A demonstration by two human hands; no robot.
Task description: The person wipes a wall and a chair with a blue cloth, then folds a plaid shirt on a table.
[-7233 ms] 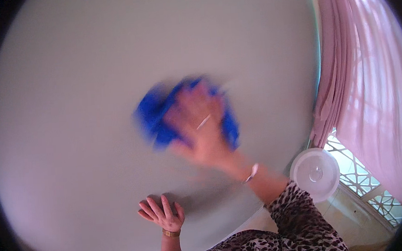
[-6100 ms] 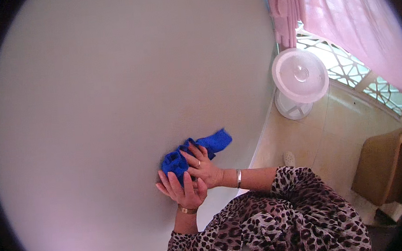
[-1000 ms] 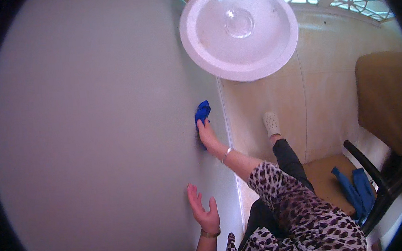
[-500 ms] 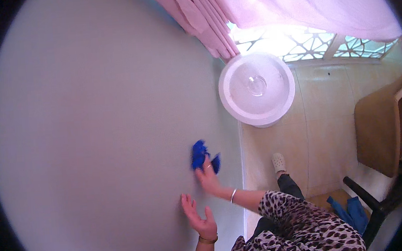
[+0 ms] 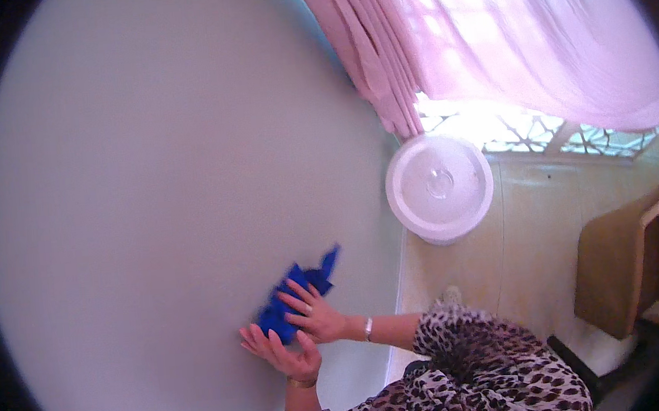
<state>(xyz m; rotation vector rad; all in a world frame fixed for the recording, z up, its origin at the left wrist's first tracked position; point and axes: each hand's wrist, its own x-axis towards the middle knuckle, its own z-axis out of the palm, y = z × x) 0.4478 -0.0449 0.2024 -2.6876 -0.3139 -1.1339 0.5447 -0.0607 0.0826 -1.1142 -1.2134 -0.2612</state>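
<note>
Pale grey, smooth wall [image 5: 152, 180]: the left and middle of the scene are filled by it, and its foot is met by the floor on the right.
Right hand [image 5: 316, 317]: laid palm-down over the cloth, fingers spread apart and not curled shut; apparently set this way so that pressure is shared across the fabric.
Right forearm: brought in almost level from the right, a silver bangle [image 5: 369, 329] worn at the wrist.
Left hand [image 5: 290, 359]: raised below the right one, fingers straight and thumb held apart, nothing visibly gripped; its firm contact with the cloth cannot be told, though the near edge is perhaps being steadied.
Left forearm: pointed up from the near edge, a gold-toned band [image 5: 302, 382] worn at the wrist.
Crumpled bright blue cloth [image 5: 273, 310]: held against the wall under the right hand, a loose strip stuck out toward the far right.
Round white lid with a clear knob [image 5: 415, 199]: placed farther right, beside the wall, well apart from the hands.
Gathered pink fabric curtain [image 5: 392, 56]: hung beyond the lid, at the far right.
Beige tiled floor [image 5: 464, 269]: seen right of the wall, a brown chair [image 5: 616, 262] stood upon it.
</note>
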